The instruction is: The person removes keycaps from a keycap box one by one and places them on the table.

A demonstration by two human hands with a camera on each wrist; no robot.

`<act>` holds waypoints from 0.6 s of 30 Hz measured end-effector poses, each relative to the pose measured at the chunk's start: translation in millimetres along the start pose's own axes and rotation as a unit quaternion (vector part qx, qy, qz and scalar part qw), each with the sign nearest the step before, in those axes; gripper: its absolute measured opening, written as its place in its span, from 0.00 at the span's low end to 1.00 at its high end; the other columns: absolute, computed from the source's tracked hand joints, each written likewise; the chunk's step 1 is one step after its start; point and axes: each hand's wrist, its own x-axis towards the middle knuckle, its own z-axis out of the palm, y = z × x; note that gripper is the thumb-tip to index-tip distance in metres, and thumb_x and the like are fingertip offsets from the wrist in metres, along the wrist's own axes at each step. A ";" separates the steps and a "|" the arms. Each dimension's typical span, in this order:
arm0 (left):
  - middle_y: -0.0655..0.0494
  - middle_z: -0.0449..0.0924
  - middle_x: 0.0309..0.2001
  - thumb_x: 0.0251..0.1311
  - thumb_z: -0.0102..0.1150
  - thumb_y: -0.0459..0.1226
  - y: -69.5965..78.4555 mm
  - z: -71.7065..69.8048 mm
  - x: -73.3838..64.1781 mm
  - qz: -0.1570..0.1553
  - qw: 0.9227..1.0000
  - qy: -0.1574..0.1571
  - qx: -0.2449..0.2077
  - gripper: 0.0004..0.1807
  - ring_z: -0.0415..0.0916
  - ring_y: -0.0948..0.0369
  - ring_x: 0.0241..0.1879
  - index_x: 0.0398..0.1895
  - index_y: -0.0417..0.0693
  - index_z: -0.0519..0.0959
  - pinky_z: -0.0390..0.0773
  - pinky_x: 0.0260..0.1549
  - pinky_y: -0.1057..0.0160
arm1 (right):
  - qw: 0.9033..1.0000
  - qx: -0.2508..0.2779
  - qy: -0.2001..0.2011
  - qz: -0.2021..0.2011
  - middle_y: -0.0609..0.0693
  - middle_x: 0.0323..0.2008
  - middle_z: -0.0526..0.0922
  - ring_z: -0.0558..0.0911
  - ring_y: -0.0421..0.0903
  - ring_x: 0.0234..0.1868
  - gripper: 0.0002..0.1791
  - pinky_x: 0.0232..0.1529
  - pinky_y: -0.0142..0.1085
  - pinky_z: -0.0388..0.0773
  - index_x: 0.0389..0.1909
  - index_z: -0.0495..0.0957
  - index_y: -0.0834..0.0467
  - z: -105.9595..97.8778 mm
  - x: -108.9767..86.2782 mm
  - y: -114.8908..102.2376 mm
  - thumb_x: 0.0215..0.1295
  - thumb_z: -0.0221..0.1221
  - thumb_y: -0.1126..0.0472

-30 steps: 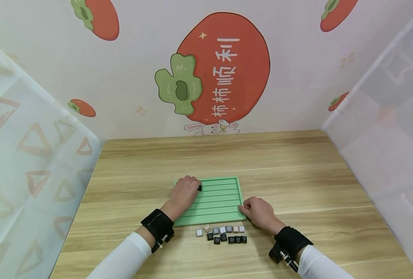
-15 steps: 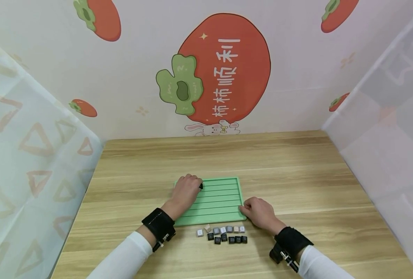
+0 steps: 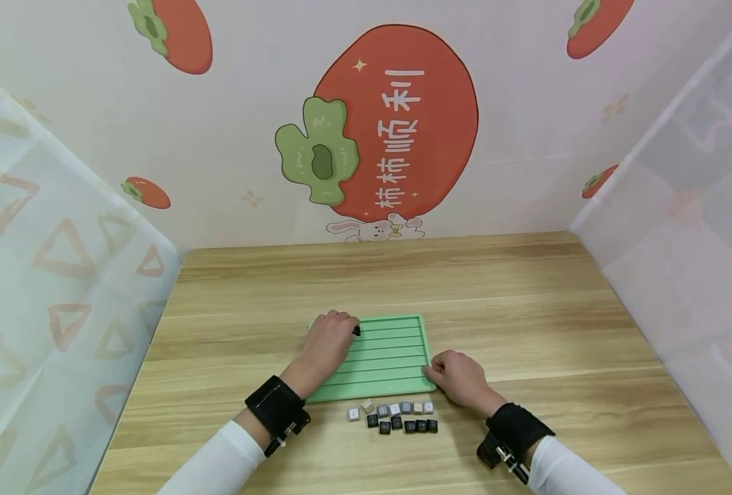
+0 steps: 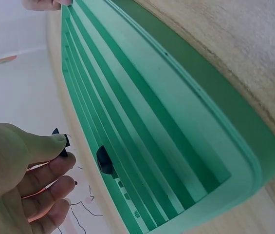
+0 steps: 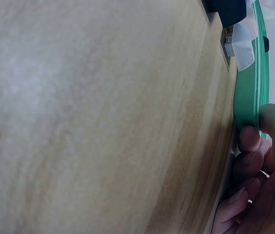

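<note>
My left hand [image 3: 330, 342] is over the left part of the green ridged tray [image 3: 396, 354]. Between thumb and index finger it pinches a small black keycap [image 4: 63, 141], held above the tray; the other fingers are loosely bent. A second black keycap [image 4: 104, 160] sits in one of the tray's slots, hidden under the hand in the head view. At the tray's near right corner, my right hand [image 3: 461, 378] grips the edge, its thumb [image 5: 273, 117] on the rim and its fingers against the outer side.
Along the tray's near side lie loose keycaps in two rough rows: several white, grey and beige ones [image 3: 394, 409], and several black ones [image 3: 421, 425] closer to me. The wooden table [image 3: 495, 289] meets a printed backdrop [image 3: 217, 137] behind, with fabric walls on both sides.
The left wrist has dropped slightly toward me and to the left, while its fingers stay over the tray's far left part with the keycap. The right hand, tray and loose keycaps look unchanged.
</note>
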 end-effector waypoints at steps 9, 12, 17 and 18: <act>0.53 0.88 0.34 0.56 0.72 0.33 2.2 -6.8 -7.7 -0.002 1.000 0.001 -0.006 0.04 0.82 0.55 0.36 0.35 0.46 0.87 0.79 0.33 0.58 | 1.000 0.003 0.004 0.003 0.40 0.13 0.52 0.55 0.38 0.16 0.30 0.24 0.29 0.47 0.11 0.56 0.49 0.5 -0.8 -0.1 0.70 0.62 0.55; 0.53 0.87 0.33 0.55 0.73 0.33 3.0 -8.9 -11.0 0.001 1.000 -0.001 -0.009 0.05 0.82 0.55 0.36 0.35 0.46 0.87 0.78 0.33 0.58 | 1.000 0.004 0.006 0.004 0.40 0.13 0.53 0.55 0.38 0.16 0.30 0.24 0.29 0.47 0.11 0.56 0.49 0.7 -1.1 0.1 0.69 0.62 0.55; 0.53 0.88 0.33 0.54 0.73 0.32 4.6 -11.3 -16.0 0.004 1.000 -0.004 -0.016 0.06 0.82 0.56 0.35 0.35 0.46 0.87 0.78 0.32 0.58 | 1.000 0.002 0.004 0.007 0.40 0.13 0.53 0.56 0.37 0.16 0.30 0.24 0.29 0.47 0.11 0.57 0.49 1.2 -0.6 0.4 0.69 0.62 0.55; 0.53 0.88 0.34 0.54 0.74 0.32 5.0 -11.8 -17.0 0.003 1.000 -0.004 -0.017 0.06 0.82 0.56 0.35 0.35 0.46 0.87 0.79 0.33 0.57 | 1.000 0.002 0.004 0.007 0.40 0.13 0.53 0.56 0.37 0.16 0.30 0.24 0.29 0.48 0.11 0.57 0.49 1.3 -0.5 0.4 0.69 0.62 0.55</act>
